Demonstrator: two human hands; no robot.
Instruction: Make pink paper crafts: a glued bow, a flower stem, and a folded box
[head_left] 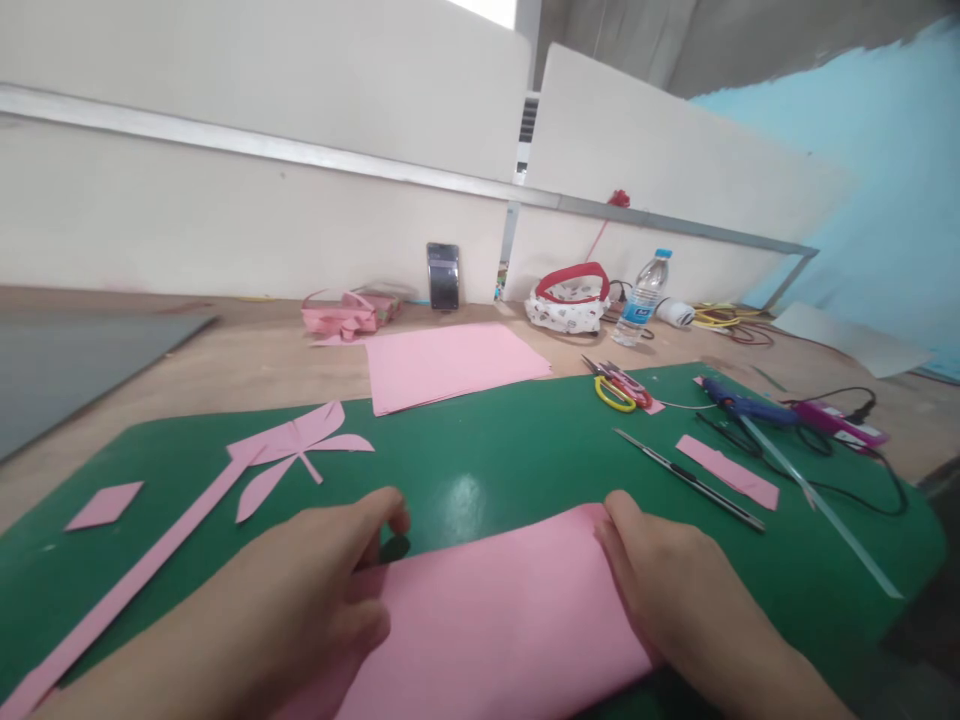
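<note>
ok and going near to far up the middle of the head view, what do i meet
Pink paper sheet gripped at its corner by the right hand → stack of pink paper → upright smartphone → white wall panel.

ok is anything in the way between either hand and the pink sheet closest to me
Nothing visible. The right hand has the right edge of the pink sheet, and the left hand is at its left end with nothing seen between. The craft knife lies beyond the right hand, apart from the sheet.
</note>
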